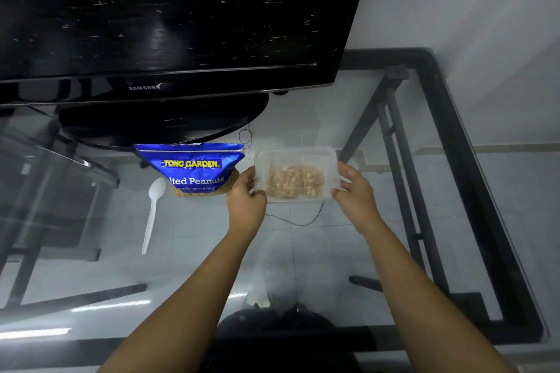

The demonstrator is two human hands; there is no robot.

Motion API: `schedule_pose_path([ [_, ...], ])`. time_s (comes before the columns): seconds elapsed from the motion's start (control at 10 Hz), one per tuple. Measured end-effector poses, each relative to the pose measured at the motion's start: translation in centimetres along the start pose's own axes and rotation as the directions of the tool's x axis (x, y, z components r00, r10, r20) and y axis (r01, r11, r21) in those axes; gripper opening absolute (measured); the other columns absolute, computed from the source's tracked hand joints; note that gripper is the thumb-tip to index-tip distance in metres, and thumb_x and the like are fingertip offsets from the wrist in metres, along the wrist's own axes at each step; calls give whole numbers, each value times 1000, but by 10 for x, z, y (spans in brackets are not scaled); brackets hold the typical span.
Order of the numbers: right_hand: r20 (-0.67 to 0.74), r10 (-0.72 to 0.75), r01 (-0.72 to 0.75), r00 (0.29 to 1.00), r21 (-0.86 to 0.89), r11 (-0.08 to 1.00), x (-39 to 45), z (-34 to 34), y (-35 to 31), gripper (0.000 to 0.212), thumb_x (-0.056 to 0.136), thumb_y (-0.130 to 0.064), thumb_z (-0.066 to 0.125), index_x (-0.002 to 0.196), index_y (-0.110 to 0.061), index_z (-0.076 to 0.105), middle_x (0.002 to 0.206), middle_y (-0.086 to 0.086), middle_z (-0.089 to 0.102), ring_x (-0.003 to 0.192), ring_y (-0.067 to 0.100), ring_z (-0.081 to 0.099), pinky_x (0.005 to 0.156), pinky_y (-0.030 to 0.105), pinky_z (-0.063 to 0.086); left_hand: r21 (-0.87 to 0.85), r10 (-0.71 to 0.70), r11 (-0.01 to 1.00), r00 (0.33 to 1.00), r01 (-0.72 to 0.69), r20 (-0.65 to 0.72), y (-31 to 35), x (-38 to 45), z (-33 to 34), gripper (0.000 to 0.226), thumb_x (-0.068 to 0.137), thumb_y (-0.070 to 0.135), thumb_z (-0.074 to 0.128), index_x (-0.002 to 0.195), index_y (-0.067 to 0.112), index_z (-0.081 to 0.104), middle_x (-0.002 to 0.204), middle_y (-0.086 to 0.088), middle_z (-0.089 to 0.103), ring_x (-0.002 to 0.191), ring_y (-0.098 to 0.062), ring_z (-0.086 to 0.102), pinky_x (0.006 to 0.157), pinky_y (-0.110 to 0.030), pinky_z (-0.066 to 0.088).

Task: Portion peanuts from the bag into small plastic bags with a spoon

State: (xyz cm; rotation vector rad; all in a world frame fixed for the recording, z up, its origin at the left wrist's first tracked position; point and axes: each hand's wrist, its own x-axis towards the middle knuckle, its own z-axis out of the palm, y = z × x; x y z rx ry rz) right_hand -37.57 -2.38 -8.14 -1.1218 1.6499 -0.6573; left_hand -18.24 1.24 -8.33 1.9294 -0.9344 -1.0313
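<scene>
A blue bag of salted peanuts (189,168) stands on the glass table in front of the television's base. To its right sits a clear plastic container (295,157) with small clear bags of peanuts inside. My left hand (245,194) grips the container's left edge, and my right hand (353,188) grips its right edge. A white plastic spoon (153,215) lies on the glass to the left of the blue bag, bowl pointing away from me.
A large black television (169,21) on an oval base (160,127) fills the back of the glass table (378,251). The table has a black metal frame (472,191). A thin black cable (298,221) runs near the container. A white wall stands at the right.
</scene>
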Motion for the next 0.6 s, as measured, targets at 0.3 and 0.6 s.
schedule_pose_path([
  [0.3, -26, -31, 28, 999, -125, 992, 1, 3, -3, 60, 84, 6, 50, 138, -18, 43, 135, 3, 53, 113, 17, 55, 94, 24, 45, 206, 81, 976, 994, -64, -73, 3, 11, -3, 36, 87, 4, 57, 123, 5, 58, 110, -16, 64, 93, -23, 63, 84, -25, 45],
  [0.6, -96, -142, 110, 985, -278, 954, -3, 10, -2, 56, 91, -9, 50, 143, -11, 29, 143, 12, 42, 131, 27, 41, 110, 37, 35, 187, 107, 978, 990, -89, -90, -2, 9, -1, 39, 92, 12, 52, 129, 3, 49, 121, -18, 60, 109, -31, 58, 96, -47, 47],
])
